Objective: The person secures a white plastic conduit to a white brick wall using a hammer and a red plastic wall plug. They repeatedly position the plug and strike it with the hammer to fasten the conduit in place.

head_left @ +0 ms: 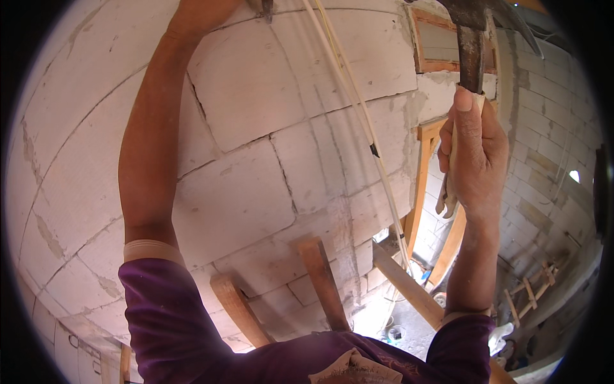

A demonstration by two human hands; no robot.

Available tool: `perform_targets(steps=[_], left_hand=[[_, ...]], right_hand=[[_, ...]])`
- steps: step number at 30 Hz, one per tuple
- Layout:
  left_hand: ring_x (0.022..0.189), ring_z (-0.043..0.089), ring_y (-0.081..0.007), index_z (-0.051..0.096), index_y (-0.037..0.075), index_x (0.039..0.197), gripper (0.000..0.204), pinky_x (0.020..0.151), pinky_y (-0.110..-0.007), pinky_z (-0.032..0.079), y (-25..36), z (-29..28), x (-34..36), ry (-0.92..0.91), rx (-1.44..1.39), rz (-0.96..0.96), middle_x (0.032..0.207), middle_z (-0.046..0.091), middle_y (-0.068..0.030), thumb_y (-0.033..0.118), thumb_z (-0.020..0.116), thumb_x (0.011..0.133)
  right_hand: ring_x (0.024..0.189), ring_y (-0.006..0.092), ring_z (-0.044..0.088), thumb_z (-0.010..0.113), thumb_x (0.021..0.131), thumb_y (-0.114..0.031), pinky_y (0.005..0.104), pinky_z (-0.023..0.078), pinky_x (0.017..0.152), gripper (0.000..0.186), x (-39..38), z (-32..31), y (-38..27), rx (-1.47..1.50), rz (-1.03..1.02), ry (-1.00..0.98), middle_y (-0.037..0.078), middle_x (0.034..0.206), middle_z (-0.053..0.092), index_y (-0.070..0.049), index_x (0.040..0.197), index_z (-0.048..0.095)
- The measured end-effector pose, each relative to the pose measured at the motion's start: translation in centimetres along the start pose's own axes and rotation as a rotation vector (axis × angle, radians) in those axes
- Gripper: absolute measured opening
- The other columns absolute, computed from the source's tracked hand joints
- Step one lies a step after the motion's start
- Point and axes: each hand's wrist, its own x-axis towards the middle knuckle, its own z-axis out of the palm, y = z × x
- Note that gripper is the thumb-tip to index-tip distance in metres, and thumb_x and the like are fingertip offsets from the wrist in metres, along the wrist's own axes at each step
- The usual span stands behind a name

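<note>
My right hand (480, 150) is closed around the handle of a claw hammer (472, 54), its thumb lying along the handle. The hammer is raised with its dark head at the upper edge and its curved claw toward the right. A worn, pale grip shows beneath my fingers. My left hand (203, 14) is raised against the block wall (236, 185), its fingers mostly cut off by the upper edge. Beside it, a dark metal tip (265, 9) shows at the wall; the rest of that piece is out of view.
White and yellowish cables (348, 83) run down the wall, bound with black tape (375, 150). Two wooden posts (322, 275) stand by the wall below me. Timber framing (419, 185) edges an opening at right. A wooden ladder (529, 291) and a bucket (396, 333) are far below.
</note>
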Motion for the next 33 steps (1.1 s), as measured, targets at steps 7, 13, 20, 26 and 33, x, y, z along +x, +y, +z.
perform_targets(steps=[7,13,20,26,33], left_hand=[[0.089,0.065,-0.0092,0.065,-0.001,0.115,0.024,0.081,-0.027,0.055,0.1,0.3,-0.5,-0.014,-0.05,-0.042,0.101,0.068,-0.0011,0.004,0.073,0.092],[0.08,0.064,-0.0089,0.066,0.0,0.108,0.017,0.073,-0.027,0.053,0.8,0.9,-0.6,-0.049,0.07,-0.037,0.091,0.067,-0.001,0.003,0.071,0.091],[0.077,0.063,-0.0085,0.066,0.001,0.104,0.013,0.072,-0.027,0.053,1.5,1.4,-1.0,-0.054,0.079,-0.036,0.088,0.066,-0.0014,0.003,0.068,0.092],[0.078,0.062,-0.0078,0.066,0.001,0.104,0.012,0.071,-0.026,0.052,1.0,1.2,-1.0,-0.037,0.13,-0.023,0.087,0.065,-0.0003,0.004,0.068,0.092],[0.078,0.061,-0.0066,0.066,0.002,0.105,0.015,0.071,-0.025,0.051,1.6,1.9,-1.1,-0.048,0.19,-0.023,0.088,0.065,0.0019,0.004,0.07,0.091]], right_hand=[[0.045,0.0046,0.045,0.053,0.107,-0.048,0.0215,0.036,0.04,0.043,0.3,1.4,-0.5,0.059,-0.043,0.009,-0.003,0.059,0.047,-0.011,0.084,0.056],[0.046,0.0043,0.046,0.052,0.107,-0.048,0.0208,0.033,0.041,0.043,2.1,2.3,-1.2,-0.018,-0.228,0.052,-0.003,0.059,0.049,-0.011,0.086,0.058],[0.055,0.0196,0.057,0.055,0.106,-0.042,0.0348,0.045,0.056,0.044,4.2,2.7,-6.0,0.12,-0.377,0.133,0.006,0.064,0.058,-0.001,0.091,0.06],[0.052,0.0183,0.056,0.052,0.107,-0.043,0.0327,0.045,0.052,0.047,6.2,5.7,-4.7,-0.052,-0.499,0.201,0.007,0.056,0.054,-0.001,0.087,0.061],[0.069,0.0206,0.062,0.055,0.105,-0.04,0.0354,0.049,0.066,0.042,6.7,4.6,-2.4,-0.048,-0.387,0.034,0.011,0.07,0.062,0.0,0.098,0.064]])
